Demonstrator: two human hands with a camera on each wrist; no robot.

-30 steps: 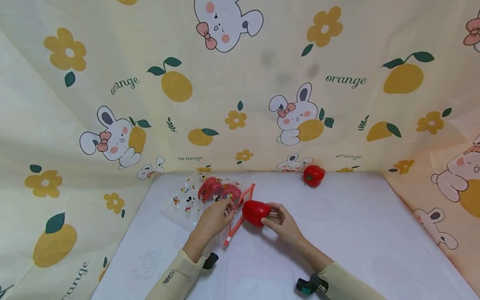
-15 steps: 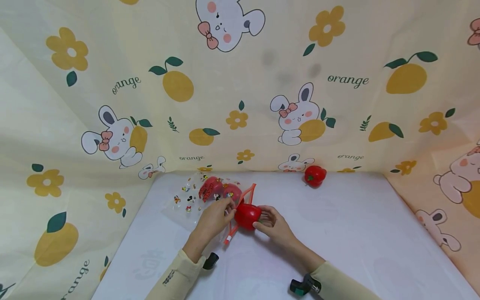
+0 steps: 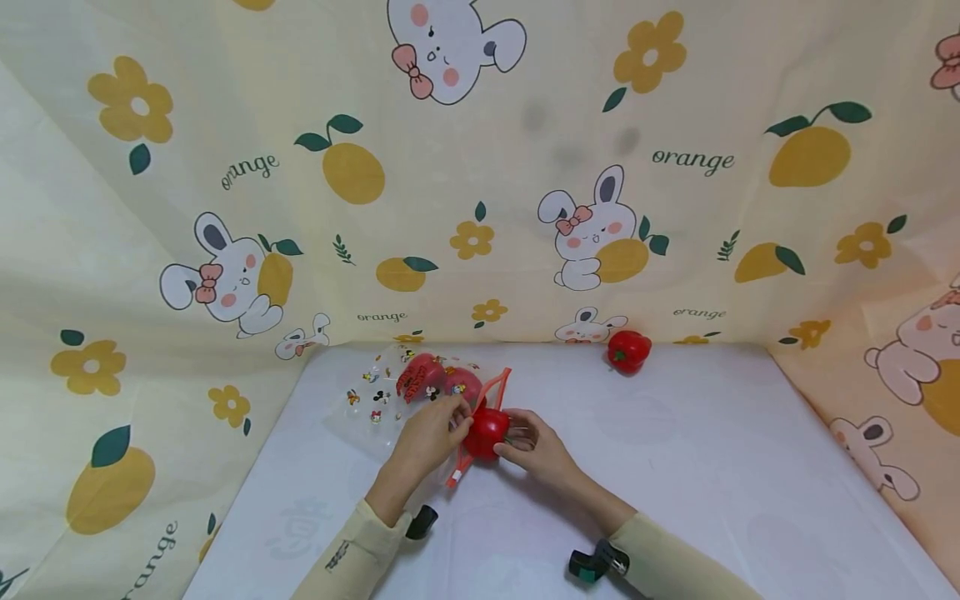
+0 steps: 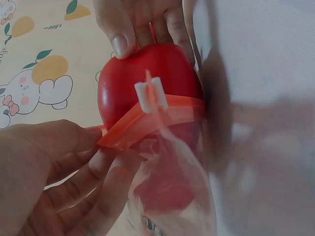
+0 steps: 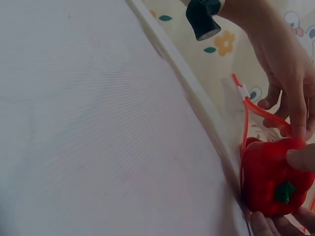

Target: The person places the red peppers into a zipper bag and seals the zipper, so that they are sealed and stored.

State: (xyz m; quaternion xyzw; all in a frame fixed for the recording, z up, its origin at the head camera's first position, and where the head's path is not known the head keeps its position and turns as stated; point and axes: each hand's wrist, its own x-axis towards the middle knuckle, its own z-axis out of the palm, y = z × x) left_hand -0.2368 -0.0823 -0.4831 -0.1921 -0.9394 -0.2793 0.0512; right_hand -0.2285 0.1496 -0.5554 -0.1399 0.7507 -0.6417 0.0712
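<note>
A clear zip bag point(image 3: 348, 429) with cartoon prints lies on the table, two reddish rounded things point(image 3: 422, 373) inside it. My left hand point(image 3: 426, 437) pinches the orange zip edge point(image 4: 125, 129) of its mouth, which stands spread. My right hand point(image 3: 543, 454) grips a red bell pepper point(image 3: 487, 435), thumb on one side and fingers on the other. In the left wrist view the pepper's front end sits within the bag's mouth, beside the white zip slider point(image 4: 151, 95). Its green stem point(image 5: 285, 192) faces my right hand in the right wrist view.
Another red bell pepper point(image 3: 628, 352) lies at the back of the white table point(image 3: 675, 467), right of the middle. A printed cloth point(image 3: 480, 167) hangs behind the table and along both sides. Dark cameras point(image 3: 597, 562) are strapped at the sleeves.
My right hand has moved left with the bell pepper, from just right of the bag's mouth into it. The left hand has stayed at the zip edge.
</note>
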